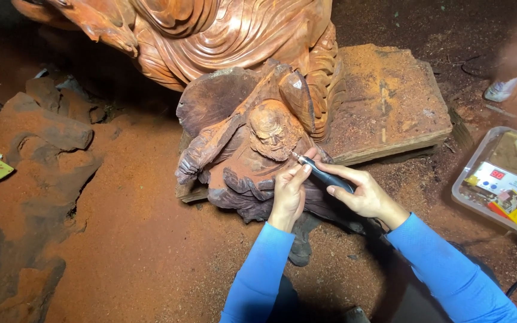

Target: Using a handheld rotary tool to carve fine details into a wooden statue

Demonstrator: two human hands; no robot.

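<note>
Head view. We log one dark wood carving (240, 149) at centre, resting on the sawdust-covered floor (139, 239). Our right hand (363, 194) is wrapped around a slim dark rotary tool (324, 174), its tip touching the carving's rounded central knob. Our left hand (289, 194) is curled narrow, fingertips pinching the tool near its tip and heel resting on the carving. Behind, far: a large reddish carved figure (222, 36) and a flat wooden slab (390, 101). Right edge: a clear plastic box (480, 157) holding a control unit (507, 182). Left: rough wood blocks (43, 128).
</note>
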